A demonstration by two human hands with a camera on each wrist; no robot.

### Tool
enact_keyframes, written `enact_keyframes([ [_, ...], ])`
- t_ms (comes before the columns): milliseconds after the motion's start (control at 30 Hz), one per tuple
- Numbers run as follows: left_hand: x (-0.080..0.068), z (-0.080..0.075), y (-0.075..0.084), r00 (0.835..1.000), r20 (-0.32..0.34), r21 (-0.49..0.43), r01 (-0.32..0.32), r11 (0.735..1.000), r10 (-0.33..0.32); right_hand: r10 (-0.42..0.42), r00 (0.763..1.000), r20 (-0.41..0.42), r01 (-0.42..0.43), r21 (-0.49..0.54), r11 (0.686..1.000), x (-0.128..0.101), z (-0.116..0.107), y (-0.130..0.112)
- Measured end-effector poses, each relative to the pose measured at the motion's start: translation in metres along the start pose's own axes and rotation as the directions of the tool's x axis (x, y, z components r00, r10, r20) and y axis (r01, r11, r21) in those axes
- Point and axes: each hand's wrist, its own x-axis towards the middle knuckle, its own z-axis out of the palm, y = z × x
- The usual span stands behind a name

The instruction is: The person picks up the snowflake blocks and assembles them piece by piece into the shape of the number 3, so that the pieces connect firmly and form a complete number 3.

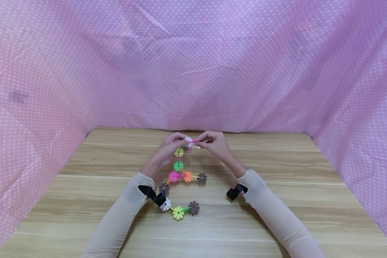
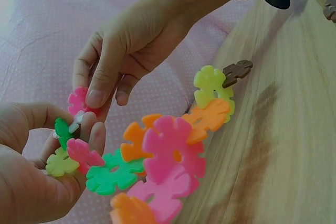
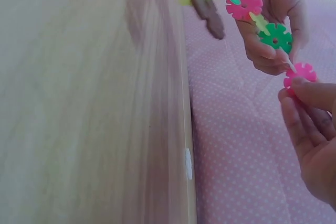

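Observation:
Notched plastic snowflake discs are slotted together in a branching chain. My left hand (image 1: 167,148) holds its far end, fingers around a white disc (image 1: 188,142) and the green disc (image 3: 276,37) beside it. From the other side, my right hand (image 1: 217,145) pinches a pink disc (image 2: 77,98) between thumb and fingers, its edge against the white disc. Below the left hand the chain runs through a yellow disc (image 1: 178,152) and a green disc (image 1: 178,166). An orange disc (image 1: 187,176) leads off to a brown disc (image 1: 202,177) on the right.
Toward me the chain curves past a dark disc (image 1: 163,188) to a yellow disc (image 1: 178,213) and another brown disc (image 1: 194,208). It lies over a wood-grain table (image 1: 277,215). Pink dotted cloth (image 1: 193,71) hangs behind and at both sides.

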Motion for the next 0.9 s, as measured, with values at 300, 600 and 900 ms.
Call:
enact_keyframes([
  [300, 0.000, -0.006, 0.001, 1.000, -0.006, 0.023, 0.030, 0.999, -0.030, 0.088, 0.989, 0.117, -0.077, -0.097, 0.992, 0.004, -0.014, -0.004],
  [600, 0.000, -0.012, 0.001, 0.999, -0.004, 0.035, 0.037, 0.999, -0.036, 0.262, 0.926, 0.270, -0.166, -0.333, 0.928, 0.014, -0.032, 0.006],
  [900, -0.002, -0.012, 0.002, 0.999, 0.013, 0.064, 0.039, 0.997, -0.040, 0.325, 0.881, 0.343, -0.166, -0.418, 0.893, 0.022, -0.036, 0.037],
])
